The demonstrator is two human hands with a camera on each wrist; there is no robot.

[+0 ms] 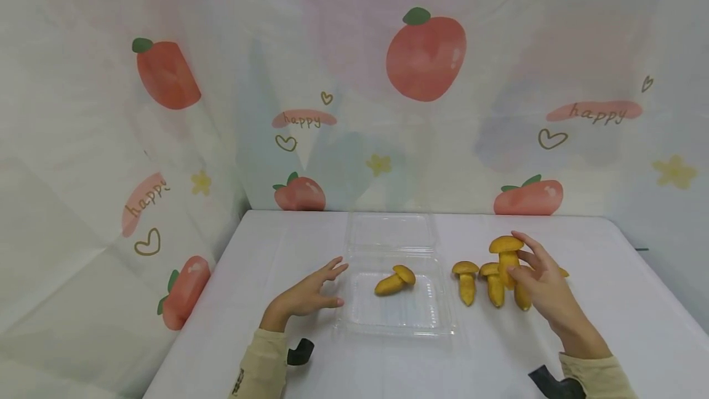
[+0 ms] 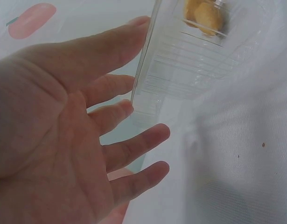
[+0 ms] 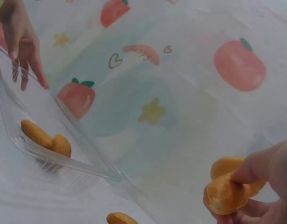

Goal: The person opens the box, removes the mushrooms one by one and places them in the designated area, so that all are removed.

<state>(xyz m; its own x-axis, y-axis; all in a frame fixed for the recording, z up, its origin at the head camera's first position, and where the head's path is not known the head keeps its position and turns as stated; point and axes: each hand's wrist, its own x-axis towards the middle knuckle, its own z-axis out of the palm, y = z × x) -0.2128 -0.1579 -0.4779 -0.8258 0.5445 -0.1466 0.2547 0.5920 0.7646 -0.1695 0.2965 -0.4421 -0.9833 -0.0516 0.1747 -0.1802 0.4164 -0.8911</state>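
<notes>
My right hand (image 1: 545, 288) pinches a yellow mushroom (image 1: 506, 257) between thumb and fingers, upright with its cap at the top. The same mushroom (image 3: 227, 189) shows in the right wrist view, partly covered by the thumb. At the left side of a clear plastic container (image 1: 396, 325) is my left hand (image 1: 304, 294), fingers spread and fairly straight. Its thumb and two fingertips (image 2: 127, 108) are at the container's rim; whether they touch it, I cannot tell. Inside the container lies one yellow mushroom (image 1: 392, 284) on its side.
Right of the container, several more mushrooms lie in a row, among them one (image 1: 466, 282) nearest the container and another (image 1: 493, 286) beside it. My right hand partly hides others. The container's clear lid (image 1: 392, 229) lies folded back toward the patterned curtain (image 1: 354, 159).
</notes>
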